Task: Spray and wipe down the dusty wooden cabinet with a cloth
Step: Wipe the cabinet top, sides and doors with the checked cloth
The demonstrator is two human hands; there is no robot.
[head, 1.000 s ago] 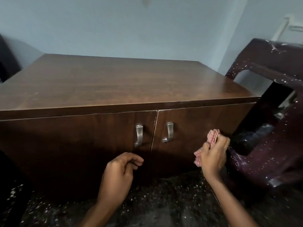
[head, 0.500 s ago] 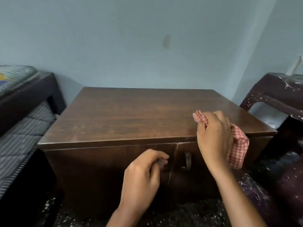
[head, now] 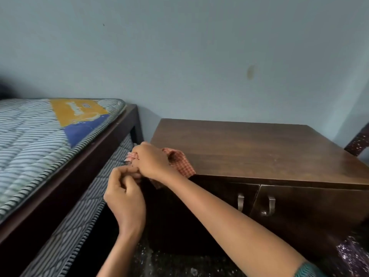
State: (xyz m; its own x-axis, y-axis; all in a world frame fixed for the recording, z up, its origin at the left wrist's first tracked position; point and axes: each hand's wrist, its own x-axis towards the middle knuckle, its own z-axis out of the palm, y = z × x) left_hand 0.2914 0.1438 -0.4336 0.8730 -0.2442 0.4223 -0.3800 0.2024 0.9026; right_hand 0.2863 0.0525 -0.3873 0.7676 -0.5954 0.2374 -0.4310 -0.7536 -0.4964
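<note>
Since half a second ago my right hand (head: 151, 162) has crossed from the right side of the top to its front left corner, dragging the cloth (head: 180, 161) along, and my left hand (head: 125, 196) has come up to meet it. The right hand's fingers are curled tight round the bunched red-checked cloth. Folds poke out past my knuckles, and a loose flap lies flat on the wood behind my wrist. I hold it bunched so I have a firm pad to press into the corner and down over the edge. The left hand is curled just below the right one, fingertips up against it. It may be pinching a stray corner of the cloth to regather it, but the hands overlap there and I cannot tell. The cabinet (head: 259, 152) stands against the wall (head: 199, 56), its top bare and brown, with the two door handles (head: 240, 201) below, to the right of my forearm. Close on its left is the bed frame (head: 93, 158) with a striped mattress (head: 36, 136), so this side is cramped, which is probably why both hands work at the corner. No spray bottle shows, so I judge this is the wiping part.
</note>
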